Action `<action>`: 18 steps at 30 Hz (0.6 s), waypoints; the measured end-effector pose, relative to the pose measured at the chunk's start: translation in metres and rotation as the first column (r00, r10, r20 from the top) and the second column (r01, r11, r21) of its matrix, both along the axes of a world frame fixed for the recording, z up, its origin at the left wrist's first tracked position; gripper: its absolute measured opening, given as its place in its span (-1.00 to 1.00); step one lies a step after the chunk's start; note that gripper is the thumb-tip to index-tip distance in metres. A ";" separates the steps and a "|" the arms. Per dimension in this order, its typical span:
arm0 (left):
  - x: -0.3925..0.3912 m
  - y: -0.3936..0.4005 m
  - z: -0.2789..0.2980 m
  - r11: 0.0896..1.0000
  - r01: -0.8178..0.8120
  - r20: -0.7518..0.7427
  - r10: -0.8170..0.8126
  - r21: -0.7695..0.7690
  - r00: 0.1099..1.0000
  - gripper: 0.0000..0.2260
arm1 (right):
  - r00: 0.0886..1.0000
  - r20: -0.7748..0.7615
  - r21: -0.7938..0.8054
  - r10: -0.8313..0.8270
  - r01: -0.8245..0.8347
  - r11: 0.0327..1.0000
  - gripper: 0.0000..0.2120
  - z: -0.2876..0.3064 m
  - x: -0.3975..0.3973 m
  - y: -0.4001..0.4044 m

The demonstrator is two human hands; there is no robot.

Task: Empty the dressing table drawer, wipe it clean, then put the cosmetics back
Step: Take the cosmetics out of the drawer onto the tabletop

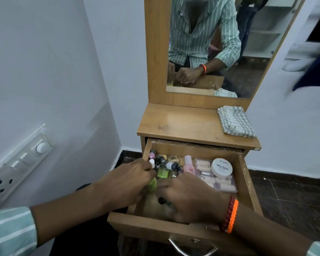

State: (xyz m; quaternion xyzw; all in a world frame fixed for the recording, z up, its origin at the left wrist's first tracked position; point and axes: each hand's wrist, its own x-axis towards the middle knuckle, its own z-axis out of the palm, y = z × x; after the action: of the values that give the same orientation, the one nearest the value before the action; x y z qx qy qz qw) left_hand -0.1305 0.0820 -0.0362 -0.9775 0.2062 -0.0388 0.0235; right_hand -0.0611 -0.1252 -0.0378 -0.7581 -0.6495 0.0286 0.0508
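From the head view, the pulled-out wooden drawer (246,182) stands full, so emptying looks barely begun. The left hand (126,182) curls its grip among small nail-varnish bottles (163,162) at the drawer's left, seemingly pinching a white-capped one; the right hand (188,198) reaches in beside it, but its grip cannot be told. A round white nail-polish tub (222,168) rests on a clear box of tubes (218,181) at the right. A folded striped cloth (236,121) waits on the wooden bench (183,124), likely for wiping, below a mirror (220,43). White walls and a switch panel (20,163) surround it.
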 end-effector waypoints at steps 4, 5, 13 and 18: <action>0.008 0.003 0.005 0.979 -0.040 -0.060 0.029 -0.199 0.998 -0.77 | 0.991 -0.082 0.002 -0.102 0.102 0.995 -0.77 0.010 0.010 -0.010; 0.010 0.003 0.009 0.971 -0.040 -0.059 0.027 -0.235 0.998 -0.81 | 0.986 -0.117 0.005 -0.122 0.123 0.992 -0.80 0.013 0.013 -0.012; 0.042 0.021 0.078 0.848 -0.093 -0.081 0.059 -0.522 0.995 -0.79 | 0.908 -0.358 0.050 -0.218 0.252 0.966 -0.89 0.096 0.053 -0.018; 0.091 0.040 0.124 0.848 -0.097 0.053 0.146 -0.521 0.988 -0.72 | 0.901 -0.331 0.187 -0.282 0.355 0.916 -0.89 0.144 0.108 0.001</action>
State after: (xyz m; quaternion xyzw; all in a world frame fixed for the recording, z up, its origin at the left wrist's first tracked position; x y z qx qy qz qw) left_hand -0.0399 0.1223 0.0877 -0.9561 0.1246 -0.1353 -0.2281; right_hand 0.0467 -0.1241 0.1065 -0.8296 -0.4991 0.0537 0.2442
